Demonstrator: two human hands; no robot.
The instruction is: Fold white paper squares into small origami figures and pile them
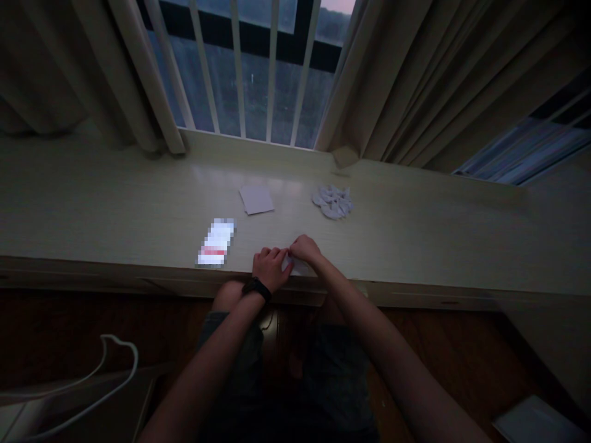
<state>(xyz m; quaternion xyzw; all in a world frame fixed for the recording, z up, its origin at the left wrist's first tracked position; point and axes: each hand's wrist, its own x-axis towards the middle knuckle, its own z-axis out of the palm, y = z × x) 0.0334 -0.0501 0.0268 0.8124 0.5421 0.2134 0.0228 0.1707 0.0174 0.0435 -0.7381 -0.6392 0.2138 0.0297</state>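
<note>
My left hand [271, 268], with a dark watch [257, 288] at its wrist, rests at the front edge of the pale ledge, its thumb and fingers pressing a small piece of white paper [287, 262]. Against it, my right hand [305, 248] is closed in a pinch at the paper's upper edge; its fingertips are partly hidden. Beyond the hands lies a short stack of square white paper sheets [257, 200]. To the right of that stack sits a loose cluster of small white crumpled or folded pieces [333, 202], too dim to make out exactly.
A lit phone-like screen [216, 242], pixelated, lies left of my hands on the ledge [115, 209]. A small pale block-like object [345, 156] is by the right curtain [401, 80]. Barred window behind; a white cable [133, 363] loops at lower left.
</note>
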